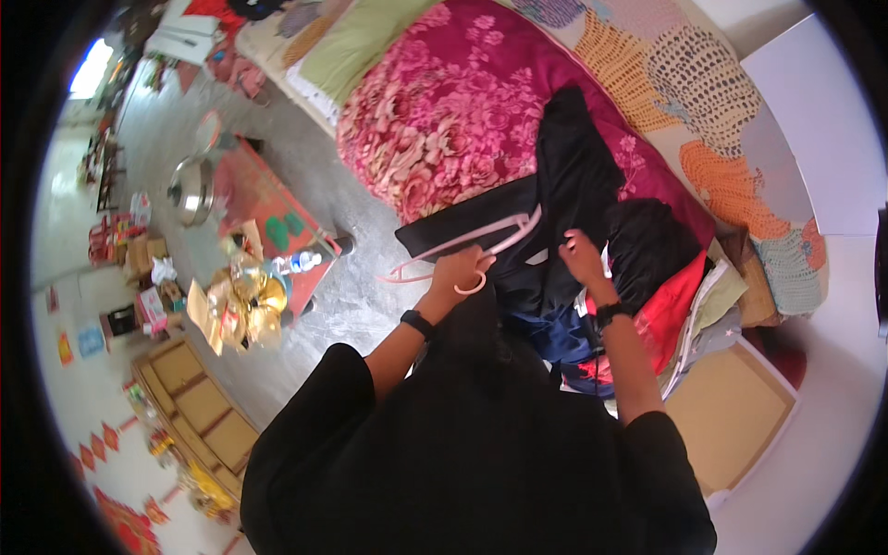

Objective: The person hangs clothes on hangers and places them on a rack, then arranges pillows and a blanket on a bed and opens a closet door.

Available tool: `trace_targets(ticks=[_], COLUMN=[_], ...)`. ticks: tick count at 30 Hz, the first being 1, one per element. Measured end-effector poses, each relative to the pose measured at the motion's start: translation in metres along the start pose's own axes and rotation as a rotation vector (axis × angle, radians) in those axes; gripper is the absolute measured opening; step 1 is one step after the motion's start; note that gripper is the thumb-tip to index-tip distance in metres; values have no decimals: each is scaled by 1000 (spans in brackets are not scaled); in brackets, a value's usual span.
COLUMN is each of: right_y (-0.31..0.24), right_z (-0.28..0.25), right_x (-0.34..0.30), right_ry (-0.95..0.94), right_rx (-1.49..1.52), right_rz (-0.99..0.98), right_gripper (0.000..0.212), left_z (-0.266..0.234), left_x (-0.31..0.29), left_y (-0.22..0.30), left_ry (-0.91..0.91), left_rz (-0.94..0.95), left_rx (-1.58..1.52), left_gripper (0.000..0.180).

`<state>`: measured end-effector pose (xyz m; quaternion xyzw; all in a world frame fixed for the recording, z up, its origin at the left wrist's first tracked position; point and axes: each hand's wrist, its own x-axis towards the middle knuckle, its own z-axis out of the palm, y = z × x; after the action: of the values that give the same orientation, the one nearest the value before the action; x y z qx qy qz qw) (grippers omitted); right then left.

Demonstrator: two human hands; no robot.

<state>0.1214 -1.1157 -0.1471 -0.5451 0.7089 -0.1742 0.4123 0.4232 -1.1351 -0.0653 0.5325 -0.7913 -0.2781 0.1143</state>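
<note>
A pink clothes hanger (511,239) is in my left hand (460,270), whose fingers are wrapped round it by its hook end. The hanger's bar lies over a black garment (578,153) spread on the bed. One long part of this garment points away from me and another reaches left; I cannot tell whether they are sleeves or legs. My right hand (583,259) has curled fingers gripping the dark cloth right of the hanger. Beside that hand a second black piece of clothing (652,240) lies bunched up.
Under the garments is a magenta floral quilt (444,120). Red cloth (671,310) and dark blue cloth (555,335) are piled near my right forearm. An open box (731,412) stands at right. Leftward, a low red table (277,199) holds a water bottle (298,263) and a metal pot (191,191).
</note>
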Motion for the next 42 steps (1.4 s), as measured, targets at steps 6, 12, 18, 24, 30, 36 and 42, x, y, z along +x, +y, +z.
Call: trace_targets(ticks=[6, 12, 18, 24, 30, 36, 42], right_y=[76, 101, 69, -5, -50, -105, -109], right_z=[-50, -65, -79, -80, -91, -114, -129], right_x=[126, 200, 206, 135, 45, -49, -145], right_ry=[236, 245, 192, 349, 249, 242, 339], right_rx=[-282, -641, -608, -614, -458, -523, -488], right_rz=[360, 354, 450, -166, -397, -601, -511], right_gripper=[45, 66, 60, 26, 12, 9, 10], left_z=[-8, 7, 11, -31, -59, -41, -16], left_x=[121, 189, 226, 278, 316, 281, 211], left_y=[-35, -55, -38, 35, 122, 209, 246], left_ry=[-57, -112, -242, -241, -596, -1011, -1136], left_rz=[-143, 150, 214, 34, 50, 329, 439], left_rx=[-224, -203, -175, -575, -1098, -1317, -920], left_gripper=[24, 21, 14, 17, 31, 31, 31])
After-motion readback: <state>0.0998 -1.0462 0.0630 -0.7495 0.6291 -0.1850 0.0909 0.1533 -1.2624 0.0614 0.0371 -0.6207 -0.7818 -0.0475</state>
